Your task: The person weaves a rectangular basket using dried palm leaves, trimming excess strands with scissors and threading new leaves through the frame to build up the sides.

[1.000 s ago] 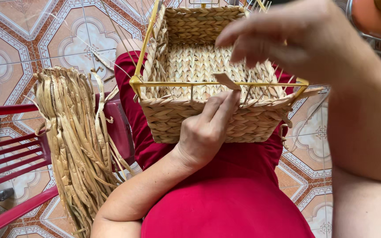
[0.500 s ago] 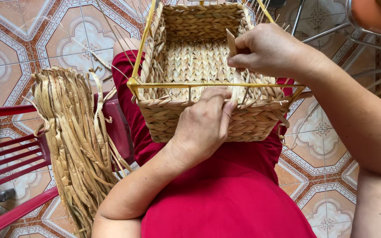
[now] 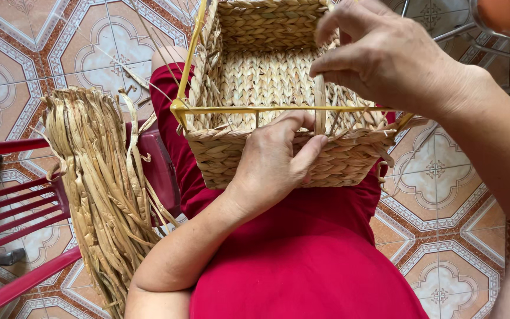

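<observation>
A woven straw basket (image 3: 255, 77) built on a yellow wire frame (image 3: 278, 109) rests on my lap, which is covered in red cloth. My left hand (image 3: 275, 162) grips the basket's near wall, thumb over the rim. My right hand (image 3: 385, 59) is above the rim and pinches a flat straw strand (image 3: 320, 112) that stands upright just inside the near wall, next to my left thumb. Loose strand ends stick out along the rim.
A thick bundle of dried straw strands (image 3: 104, 189) hangs over a red plastic chair (image 3: 25, 207) at my left. Patterned floor tiles (image 3: 42, 41) lie all around. Metal chair legs (image 3: 491, 41) show at the top right.
My right hand came down from high over the basket to the near rim, bringing the straw strand upright beside my left thumb. My left hand stayed on the basket wall.
</observation>
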Demonstrator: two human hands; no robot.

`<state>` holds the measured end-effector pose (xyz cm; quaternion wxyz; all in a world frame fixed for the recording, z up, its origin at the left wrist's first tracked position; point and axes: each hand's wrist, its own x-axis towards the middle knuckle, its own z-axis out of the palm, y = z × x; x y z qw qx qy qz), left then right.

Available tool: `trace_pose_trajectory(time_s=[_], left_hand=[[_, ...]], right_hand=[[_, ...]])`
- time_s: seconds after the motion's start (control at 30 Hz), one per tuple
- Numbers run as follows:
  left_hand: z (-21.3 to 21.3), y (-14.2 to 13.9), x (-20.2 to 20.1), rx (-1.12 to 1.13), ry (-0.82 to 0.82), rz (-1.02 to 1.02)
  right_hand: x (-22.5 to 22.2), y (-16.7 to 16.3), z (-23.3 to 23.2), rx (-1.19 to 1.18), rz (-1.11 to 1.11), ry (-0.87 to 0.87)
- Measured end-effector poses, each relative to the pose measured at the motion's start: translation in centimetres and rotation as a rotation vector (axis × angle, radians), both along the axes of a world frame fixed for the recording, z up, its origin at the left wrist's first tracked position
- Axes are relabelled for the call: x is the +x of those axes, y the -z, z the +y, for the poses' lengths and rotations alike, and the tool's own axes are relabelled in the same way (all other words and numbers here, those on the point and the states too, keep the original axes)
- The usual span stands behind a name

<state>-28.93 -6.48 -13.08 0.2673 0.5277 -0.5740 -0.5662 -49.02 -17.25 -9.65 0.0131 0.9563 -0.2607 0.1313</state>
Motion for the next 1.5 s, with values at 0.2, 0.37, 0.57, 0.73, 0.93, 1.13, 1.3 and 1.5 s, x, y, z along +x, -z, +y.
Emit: trace_pose_trajectory(time_s=[0.2,0.37,0.57,0.73,0.93,1.13,1.3,1.5], left_hand=[[1.0,2.8,0.1,-0.479,0.028,-0.202],[1.9,4.0,0.0,-0.429,0.038,-0.281],[2.2,4.2,-0.4,-0.478,-0.02,-0.261],[2.3,4.5,-0.5,-0.502,-0.029,-0.243],[1.8,3.7,-0.2,-0.455,0.003,-0.177],[0.9,1.8,1.5,-0.134,0.08,0.059],[1.0,2.0,1.1,-0.166,0.066,-0.147],[1.5,3.2,0.6,-0.588,0.039,-0.049]], right_hand=[[0.0,1.5,-0.8,1.286,-0.145,0.439],[0.8,2.4,-0.4,1.084,0.006,0.337],[1.1,1.8,0.2,1.085,-0.007,0.392],[1.1,2.4,0.0,1.118,0.072,0.475],[1.4,3.3,0.2,1.246,0.02,0.343],[0.9,2.5,0.1,1.351,-0.03,0.265],[0.6,3.0,0.0,1.644,-0.135,0.164],[0.1,3.9,0.2,1.561,-0.033,0.257]])
